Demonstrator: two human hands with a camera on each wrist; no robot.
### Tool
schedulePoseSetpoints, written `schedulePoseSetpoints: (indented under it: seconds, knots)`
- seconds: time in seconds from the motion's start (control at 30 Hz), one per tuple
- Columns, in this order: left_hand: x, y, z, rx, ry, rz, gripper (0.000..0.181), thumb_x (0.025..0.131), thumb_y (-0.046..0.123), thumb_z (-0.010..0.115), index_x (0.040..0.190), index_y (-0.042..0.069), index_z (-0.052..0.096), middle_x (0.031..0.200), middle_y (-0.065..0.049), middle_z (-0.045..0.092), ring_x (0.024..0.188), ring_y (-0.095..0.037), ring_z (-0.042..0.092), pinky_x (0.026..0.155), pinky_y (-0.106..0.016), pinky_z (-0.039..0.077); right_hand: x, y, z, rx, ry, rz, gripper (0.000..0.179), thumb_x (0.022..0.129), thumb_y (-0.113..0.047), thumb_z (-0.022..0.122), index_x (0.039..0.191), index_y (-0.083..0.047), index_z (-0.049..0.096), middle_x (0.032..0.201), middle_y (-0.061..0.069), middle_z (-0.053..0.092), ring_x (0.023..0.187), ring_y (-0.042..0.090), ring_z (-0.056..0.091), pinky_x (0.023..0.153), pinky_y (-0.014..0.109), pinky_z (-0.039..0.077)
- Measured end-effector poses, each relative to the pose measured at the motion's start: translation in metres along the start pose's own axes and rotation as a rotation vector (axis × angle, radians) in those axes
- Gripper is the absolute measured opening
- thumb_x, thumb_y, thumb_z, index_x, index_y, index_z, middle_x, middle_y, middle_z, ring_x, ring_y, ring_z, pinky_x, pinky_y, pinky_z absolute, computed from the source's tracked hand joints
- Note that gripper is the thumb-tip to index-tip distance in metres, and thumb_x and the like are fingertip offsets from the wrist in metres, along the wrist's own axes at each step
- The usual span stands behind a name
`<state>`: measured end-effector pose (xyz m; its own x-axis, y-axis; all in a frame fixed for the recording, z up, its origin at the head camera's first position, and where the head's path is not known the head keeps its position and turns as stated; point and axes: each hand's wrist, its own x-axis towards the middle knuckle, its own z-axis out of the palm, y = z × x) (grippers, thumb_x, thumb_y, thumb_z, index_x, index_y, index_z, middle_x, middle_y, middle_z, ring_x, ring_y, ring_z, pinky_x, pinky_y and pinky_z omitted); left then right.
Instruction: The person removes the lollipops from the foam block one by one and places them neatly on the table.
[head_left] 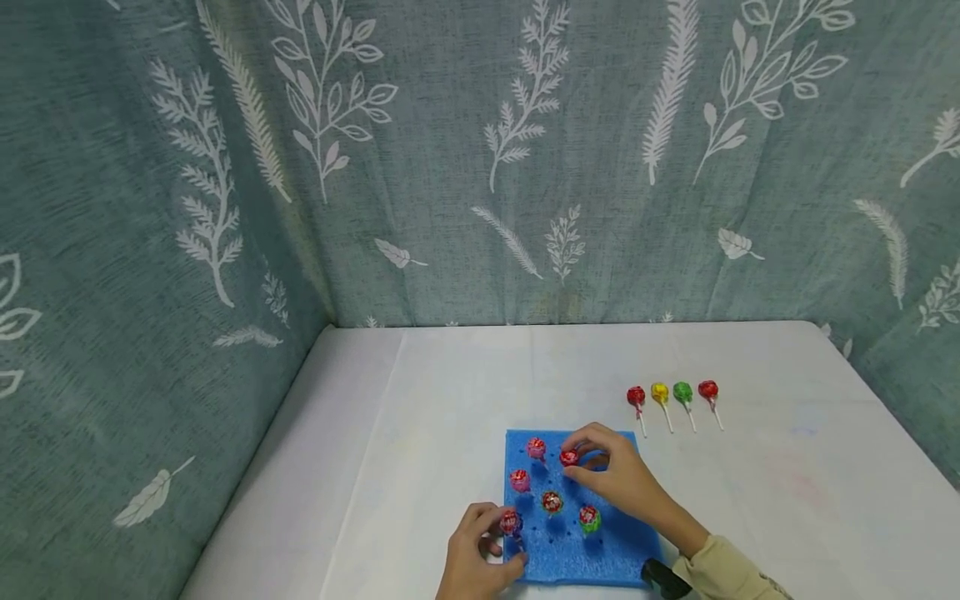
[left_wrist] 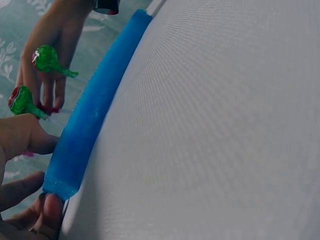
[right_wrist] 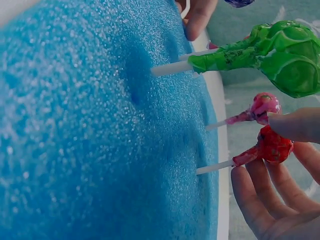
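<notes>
A blue foam block (head_left: 622, 550) lies on the white table with several lollipops standing in it on their sticks. At its far right part my right hand (head_left: 626, 479) pinches the head of a red lollipop (right_wrist: 275, 145), whose white stick meets the foam. My left hand (head_left: 472, 560) grips the near left edge of the block, fingers around its corner in the left wrist view. Close by that hand stands a purple lollipop (head_left: 510, 522). Two pink lollipops, one of them this pink lollipop (head_left: 519, 480), line the left side, and a green lollipop (head_left: 589, 518) stands nearer the front.
Beyond the block, to the right, a row of loose lollipops lies on the table (head_left: 450, 392): a yellow lollipop (head_left: 659, 393), a green one and two red ones. A dark wrist strap (head_left: 665, 578) shows by the right sleeve. Patterned green curtains (head_left: 450, 167) hang behind.
</notes>
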<state>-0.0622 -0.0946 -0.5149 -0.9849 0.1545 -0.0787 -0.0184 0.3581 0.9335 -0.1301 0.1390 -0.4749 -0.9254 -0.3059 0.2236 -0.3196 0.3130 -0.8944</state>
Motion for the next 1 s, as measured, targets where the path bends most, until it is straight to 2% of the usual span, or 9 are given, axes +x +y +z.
schedulePoseSetpoints:
  seconds: [0.57, 0.7, 0.8, 1.0]
  knots:
    - [0.000, -0.002, -0.001, -0.048, -0.004, 0.055, 0.050, 0.069, 0.008, 0.078, 0.117, 0.003, 0.064, 0.105, -0.005, 0.047, 0.073, -0.009, 0.050, 0.064, -0.023, 0.046, -0.005, 0.003, -0.011, 0.040, 0.071, 0.044, 0.021, 0.080, -0.005, 0.074, 0.098, -0.005, 0.065, 0.094, 0.004, 0.062, 0.084, 0.019, 0.064, 0.073, 0.026, 0.053]
    - [-0.002, -0.002, 0.000, -0.062, 0.005, 0.024, 0.051, 0.068, 0.007, 0.078, 0.117, 0.003, 0.064, 0.104, -0.004, 0.047, 0.075, -0.010, 0.049, 0.063, -0.022, 0.046, -0.005, 0.000, -0.014, 0.054, 0.069, 0.011, 0.020, 0.080, -0.007, 0.075, 0.098, -0.005, 0.065, 0.094, 0.005, 0.062, 0.084, 0.018, 0.064, 0.074, 0.026, 0.052]
    - [-0.002, -0.002, 0.001, -0.083, 0.013, 0.008, 0.051, 0.068, 0.006, 0.078, 0.117, 0.003, 0.064, 0.105, -0.004, 0.048, 0.076, -0.011, 0.049, 0.063, -0.023, 0.047, -0.006, -0.005, -0.018, 0.062, 0.085, -0.044, 0.021, 0.080, -0.006, 0.075, 0.099, -0.005, 0.065, 0.094, 0.005, 0.062, 0.083, 0.018, 0.064, 0.073, 0.027, 0.053]
    - [-0.003, -0.003, 0.002, -0.097, 0.022, 0.021, 0.051, 0.068, 0.005, 0.077, 0.117, 0.003, 0.064, 0.106, -0.004, 0.048, 0.077, -0.010, 0.048, 0.062, -0.023, 0.046, -0.004, -0.014, -0.028, 0.065, 0.128, -0.134, 0.022, 0.080, -0.003, 0.073, 0.100, -0.005, 0.064, 0.094, 0.006, 0.063, 0.084, 0.019, 0.064, 0.072, 0.029, 0.054]
